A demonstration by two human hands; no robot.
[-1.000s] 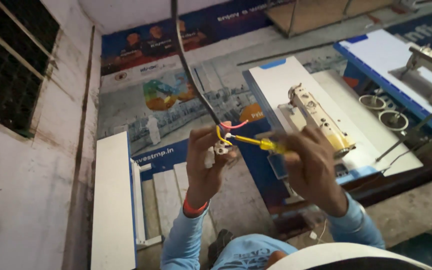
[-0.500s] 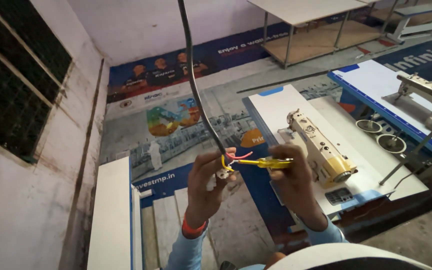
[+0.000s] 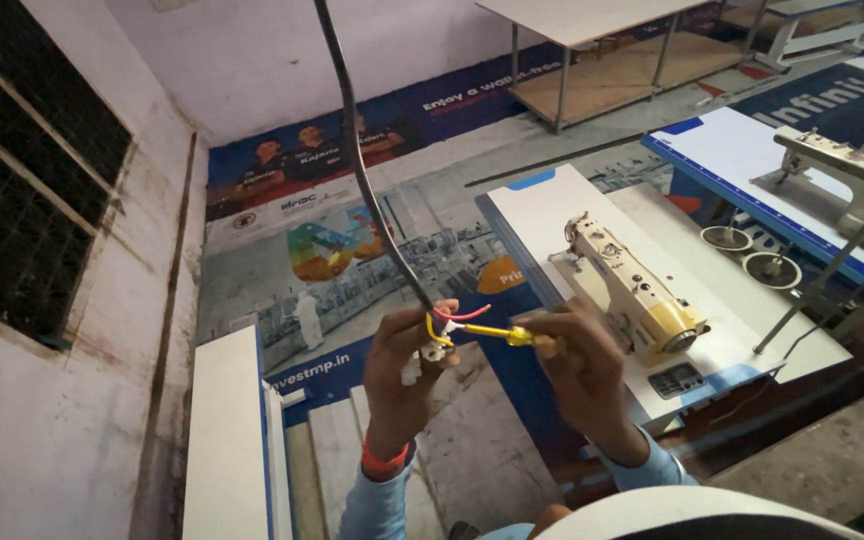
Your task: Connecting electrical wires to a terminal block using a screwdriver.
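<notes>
Head view, looking down. Left hand, fingers curled shut, grips a small white electrical fitting, probably a lamp holder, at the end of a black cable that hangs from above; red and yellow wires loop out of it. Right hand, fingers closed, holds a yellow-handled screwdriver, its tip at the fitting. Both are raised at chest height, above a cream sewing machine on a white table to the right.
</notes>
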